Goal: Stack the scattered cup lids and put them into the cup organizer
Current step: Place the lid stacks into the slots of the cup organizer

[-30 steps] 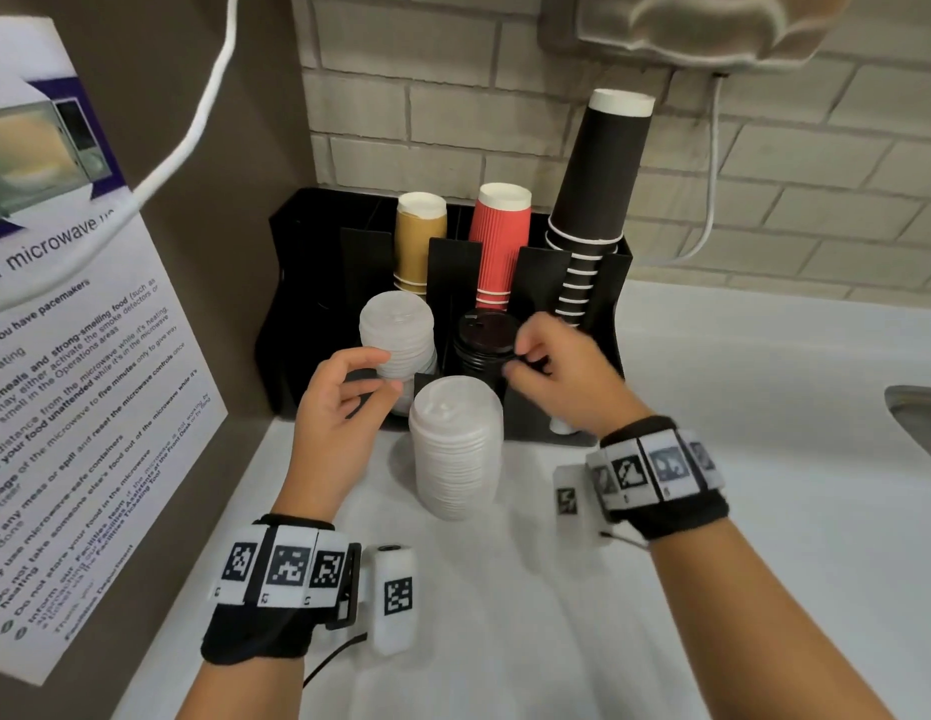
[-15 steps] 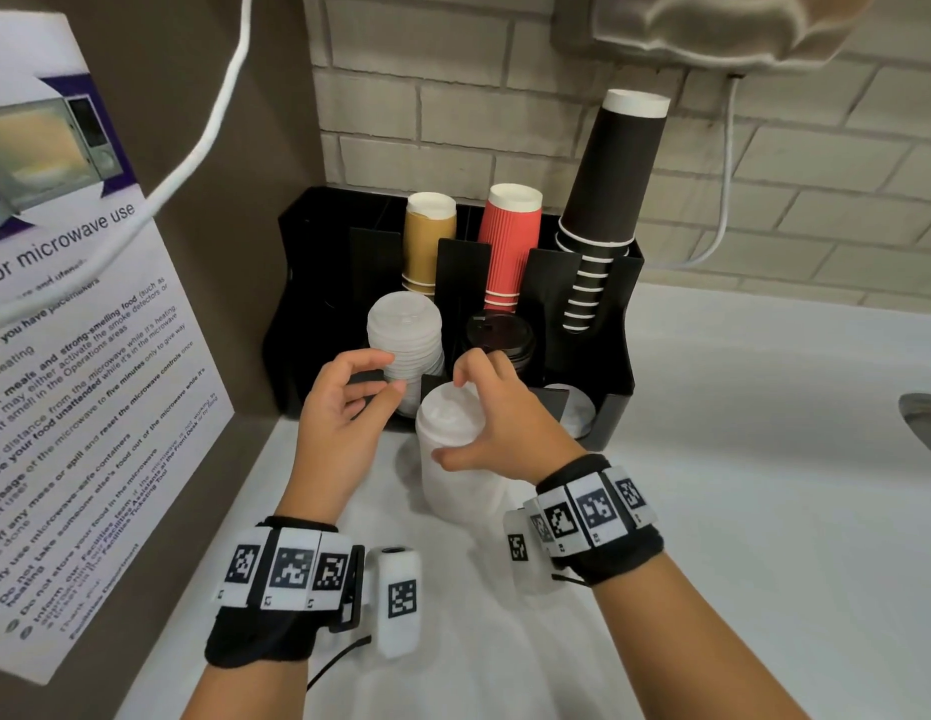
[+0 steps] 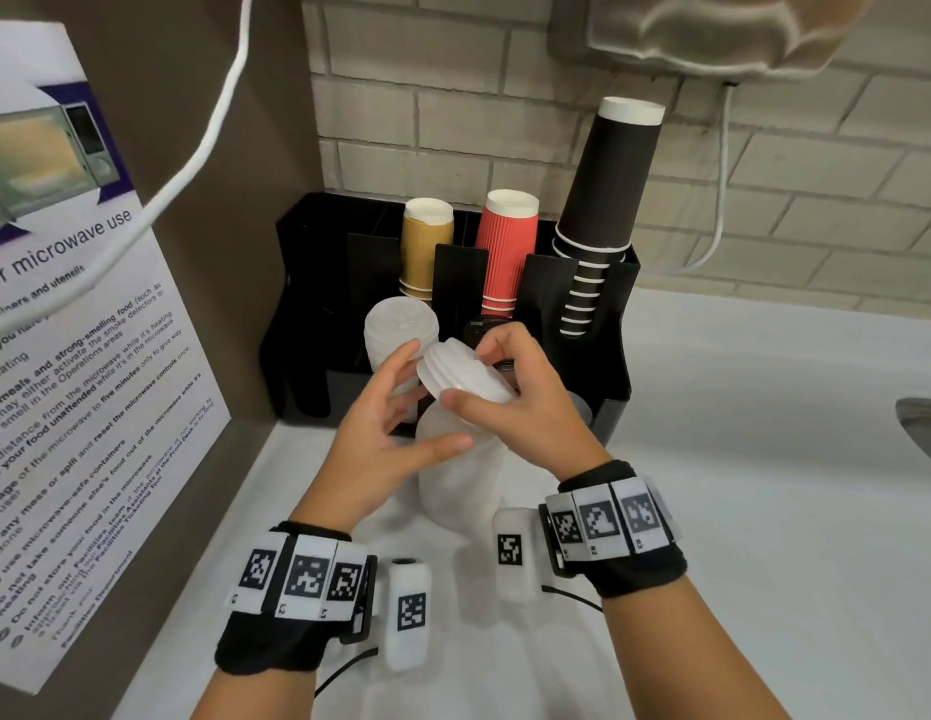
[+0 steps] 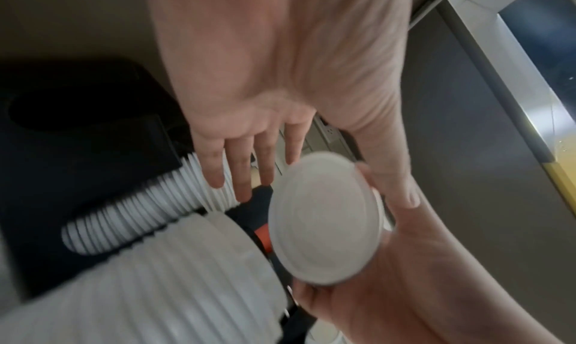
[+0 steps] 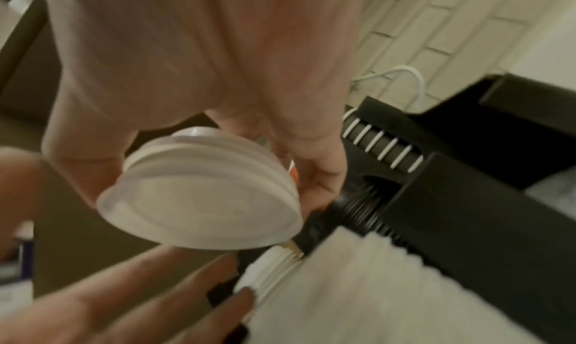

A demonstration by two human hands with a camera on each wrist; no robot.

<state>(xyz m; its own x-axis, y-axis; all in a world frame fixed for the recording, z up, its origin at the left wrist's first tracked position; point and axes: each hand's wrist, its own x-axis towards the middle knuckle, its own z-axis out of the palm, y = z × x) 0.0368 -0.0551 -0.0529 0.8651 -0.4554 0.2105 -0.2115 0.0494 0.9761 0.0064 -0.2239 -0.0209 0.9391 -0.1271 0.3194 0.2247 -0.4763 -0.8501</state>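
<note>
My right hand (image 3: 474, 371) pinches a small stack of white lids (image 3: 453, 379), tilted, just above a tall stack of white lids (image 3: 458, 475) that stands on the counter. The right wrist view shows these held lids (image 5: 199, 201) from below. My left hand (image 3: 401, 402) is open beside them, fingers straight, its thumb near the tall stack. Behind stands the black cup organizer (image 3: 616, 376), with another white lid stack (image 3: 398, 330) in a front slot. The black lids (image 5: 364, 209) in the neighbouring slot are mostly hidden behind my right hand in the head view.
Tan cups (image 3: 427, 241), red cups (image 3: 510, 236) and tall black cups (image 3: 609, 200) stand in the organizer's back slots. A brown side panel with a microwave notice (image 3: 79, 356) closes the left. A sink edge (image 3: 920, 423) is at the far right.
My right hand left the black lids, came to the top of the tall stack and lifted a few white lids off it, tilting them. My left hand shifted right toward them.
</note>
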